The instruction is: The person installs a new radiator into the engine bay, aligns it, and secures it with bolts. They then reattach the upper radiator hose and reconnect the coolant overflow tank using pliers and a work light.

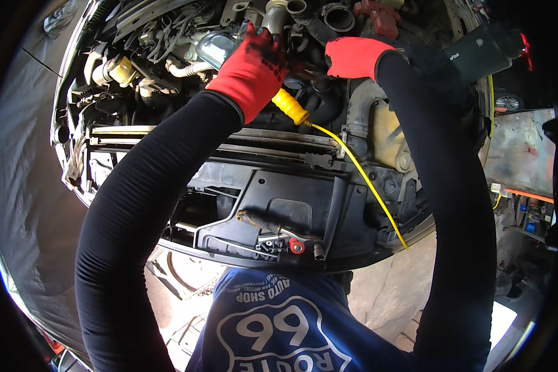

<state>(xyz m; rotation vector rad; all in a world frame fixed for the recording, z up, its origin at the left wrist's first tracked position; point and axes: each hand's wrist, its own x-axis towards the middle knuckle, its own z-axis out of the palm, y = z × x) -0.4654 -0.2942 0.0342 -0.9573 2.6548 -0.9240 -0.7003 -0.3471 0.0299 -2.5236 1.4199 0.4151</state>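
Both your hands are deep in the open engine bay (186, 43) of a car, in red gloves and long black sleeves. Your left hand (252, 71) is curled shut around the yellow handle (289, 106) of a tool, which sticks out below the glove, just above the front crossbar (186, 133) of the engine bay; a thin yellow cord (366, 181) runs from the end of that handle down and to the right, across the black plastic front panel (291, 198), and ends near the lower rim of the engine bay. Your right hand (352, 57) sits just to the right of the left one, well inside the engine bay, fingers bent down among the dark hoses (310, 77); you cannot tell from here whether it grips anything. A rusty ratchet wrench (273, 229) with a red part at its head lies on the front panel, well below both hands.
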